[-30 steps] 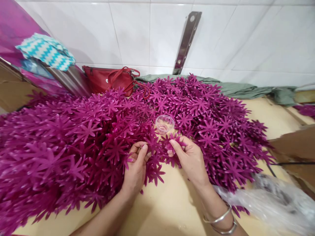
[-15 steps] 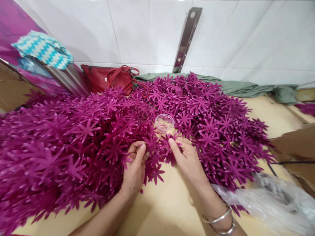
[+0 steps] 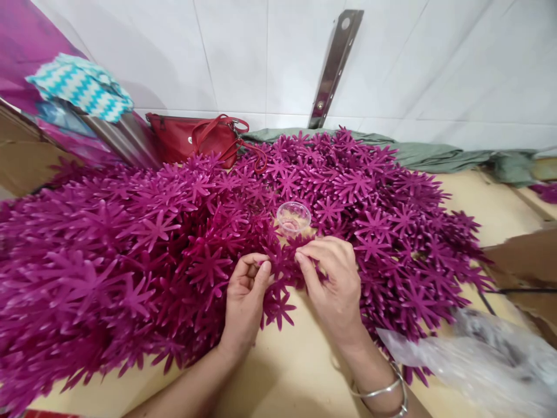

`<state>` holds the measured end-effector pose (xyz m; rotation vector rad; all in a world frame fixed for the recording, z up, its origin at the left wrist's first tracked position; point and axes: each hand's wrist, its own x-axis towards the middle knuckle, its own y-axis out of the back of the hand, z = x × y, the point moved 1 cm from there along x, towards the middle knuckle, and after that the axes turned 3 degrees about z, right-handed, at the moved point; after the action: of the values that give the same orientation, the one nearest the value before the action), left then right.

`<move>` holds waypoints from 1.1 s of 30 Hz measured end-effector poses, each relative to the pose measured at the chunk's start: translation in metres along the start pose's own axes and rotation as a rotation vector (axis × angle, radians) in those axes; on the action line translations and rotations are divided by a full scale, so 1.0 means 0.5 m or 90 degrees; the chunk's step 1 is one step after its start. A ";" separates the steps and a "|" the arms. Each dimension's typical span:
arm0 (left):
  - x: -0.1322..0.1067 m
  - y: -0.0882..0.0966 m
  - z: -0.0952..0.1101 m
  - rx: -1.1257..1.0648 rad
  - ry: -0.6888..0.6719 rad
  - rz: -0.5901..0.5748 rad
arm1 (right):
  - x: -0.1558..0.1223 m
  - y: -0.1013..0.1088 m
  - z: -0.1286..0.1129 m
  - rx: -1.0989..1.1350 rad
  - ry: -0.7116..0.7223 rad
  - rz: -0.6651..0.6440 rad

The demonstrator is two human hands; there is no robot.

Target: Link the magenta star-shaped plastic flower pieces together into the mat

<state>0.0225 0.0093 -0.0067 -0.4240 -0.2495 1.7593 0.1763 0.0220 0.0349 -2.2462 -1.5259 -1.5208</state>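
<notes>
The left hand (image 3: 246,299) is curled, thumb and finger pinching a purple star flower (image 3: 277,257). The right hand (image 3: 331,281) curls too; I can't tell its grip. The flower's petals point out all around, near a clear cup (image 3: 293,216), away from the back edge of the yellow table (image 3: 296,360).

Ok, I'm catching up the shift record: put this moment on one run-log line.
left hand: pinching at purple flowers; right hand: pinching opposite; clear cup: beyond both hands

No readable lettering (red bag (image 3: 173,141) no exception)
</notes>
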 end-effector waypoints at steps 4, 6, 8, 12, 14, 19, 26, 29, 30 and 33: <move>0.006 0.001 0.000 -0.023 -0.012 0.023 | -0.001 -0.005 -0.005 -0.002 0.005 0.013; 0.008 0.001 0.001 -0.043 -0.007 0.017 | -0.001 -0.008 -0.009 0.027 0.034 -0.023; 0.009 0.001 0.000 -0.072 0.015 0.009 | -0.003 -0.013 -0.014 0.058 0.044 -0.065; 0.012 0.003 -0.003 -0.112 0.067 -0.006 | -0.004 -0.019 -0.017 0.127 -0.030 -0.094; 0.012 0.005 -0.004 -0.104 0.074 -0.012 | -0.004 -0.020 -0.015 0.160 -0.059 -0.101; 0.009 0.002 -0.004 -0.073 0.062 -0.005 | -0.004 -0.019 -0.007 0.231 -0.129 -0.128; 0.012 -0.003 -0.001 -0.141 0.111 -0.022 | -0.004 -0.022 -0.004 0.301 -0.230 -0.144; 0.015 -0.004 0.002 -0.175 0.137 -0.031 | -0.003 -0.021 -0.001 0.327 -0.258 -0.162; 0.015 -0.004 0.003 -0.183 0.143 -0.033 | -0.003 -0.020 0.000 0.338 -0.263 -0.168; 0.016 -0.005 0.007 -0.194 0.162 -0.043 | -0.001 -0.018 0.004 0.376 -0.292 -0.196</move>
<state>0.0221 0.0178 -0.0038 -0.8424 -0.3465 1.5862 0.1711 0.0274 0.0294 -2.1316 -2.1555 -0.4583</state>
